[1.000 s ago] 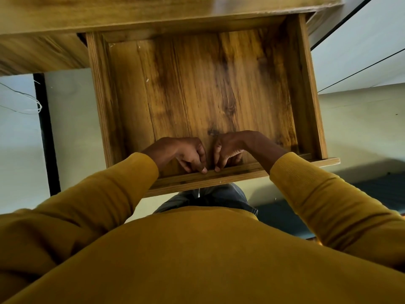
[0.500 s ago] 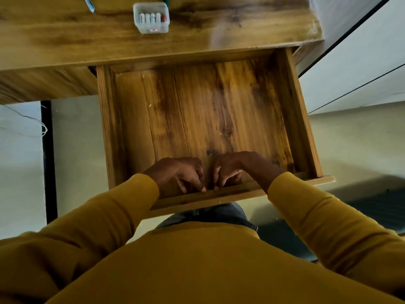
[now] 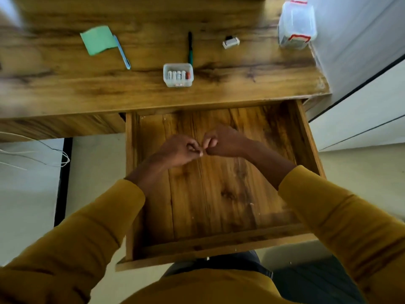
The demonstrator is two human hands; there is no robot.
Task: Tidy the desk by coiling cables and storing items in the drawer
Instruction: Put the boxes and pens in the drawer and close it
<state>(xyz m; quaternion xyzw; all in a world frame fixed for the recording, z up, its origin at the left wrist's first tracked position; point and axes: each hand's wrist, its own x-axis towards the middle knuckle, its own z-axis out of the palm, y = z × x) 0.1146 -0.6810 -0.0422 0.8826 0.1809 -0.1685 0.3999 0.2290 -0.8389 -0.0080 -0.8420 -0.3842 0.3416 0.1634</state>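
Note:
The wooden drawer (image 3: pixel 197 257) stands pulled out, and nothing lies inside it. My left hand (image 3: pixel 178 151) and my right hand (image 3: pixel 223 141) hover over the drawer's middle with curled fingers, knuckles almost touching, and I see nothing held in either. On the desk (image 3: pixel 87 93) behind lie a clear case of batteries (image 3: pixel 178 75), a green paper note (image 3: pixel 97 39), a blue pen (image 3: pixel 122 52), a dark green pen (image 3: pixel 190 48) and a small white plug-like item (image 3: pixel 230 42).
A clear plastic box with red clips (image 3: pixel 295 25) stands at the desk's back right corner beside the wall. Thin white cables (image 3: pixel 43 154) hang under the desk at the left, near a black leg (image 3: pixel 62 183).
Both hands have let go of the drawer's front edge and risen over its middle. The view has tilted up, so the desk top and its items now show.

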